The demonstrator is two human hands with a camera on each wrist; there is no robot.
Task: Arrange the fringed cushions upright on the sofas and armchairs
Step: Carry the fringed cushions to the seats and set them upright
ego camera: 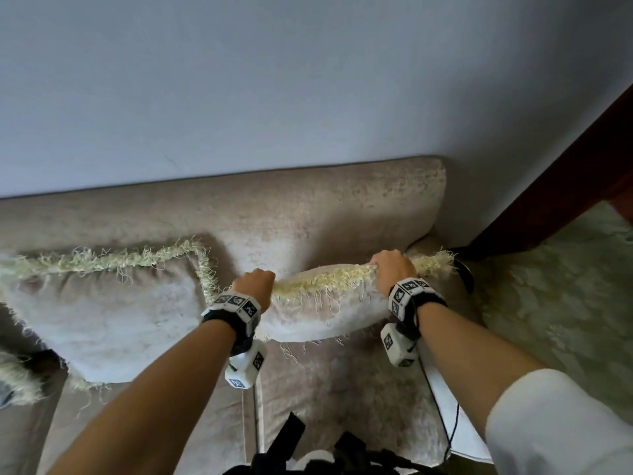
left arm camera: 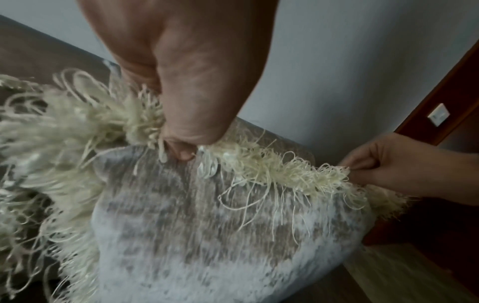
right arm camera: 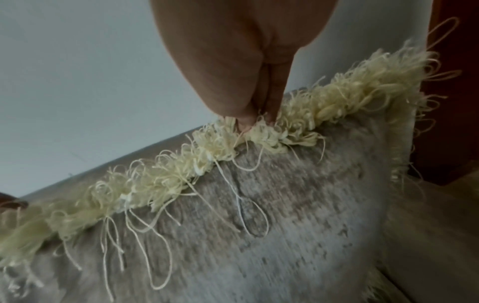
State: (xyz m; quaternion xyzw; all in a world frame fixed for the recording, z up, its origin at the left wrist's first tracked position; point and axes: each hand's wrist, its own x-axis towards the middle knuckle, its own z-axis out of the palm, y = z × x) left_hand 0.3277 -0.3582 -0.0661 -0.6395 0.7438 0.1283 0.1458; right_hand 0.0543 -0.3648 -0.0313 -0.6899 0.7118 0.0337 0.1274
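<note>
A beige velvet cushion point(ego camera: 318, 313) with pale yellow fringe stands upright at the right end of the sofa point(ego camera: 308, 200), against the backrest. My left hand point(ego camera: 255, 286) pinches its fringed top edge point(left arm camera: 272, 168) near the left corner, and my right hand point(ego camera: 394, 269) pinches the same edge near the right corner. In the wrist views the left hand point(left arm camera: 181, 147) and right hand point(right arm camera: 251, 121) each have fingertips closed on the fringe point(right arm camera: 181, 174). A second fringed cushion point(ego camera: 102, 320) leans against the backrest to the left.
The sofa stands against a pale blue wall point(ego camera: 308, 80). A dark wooden door frame point(ego camera: 565, 186) stands right of the sofa's arm, with patterned pale green carpet point(ego camera: 565, 303) below it. Part of another fringed cushion point(ego camera: 17, 382) shows at the far left edge.
</note>
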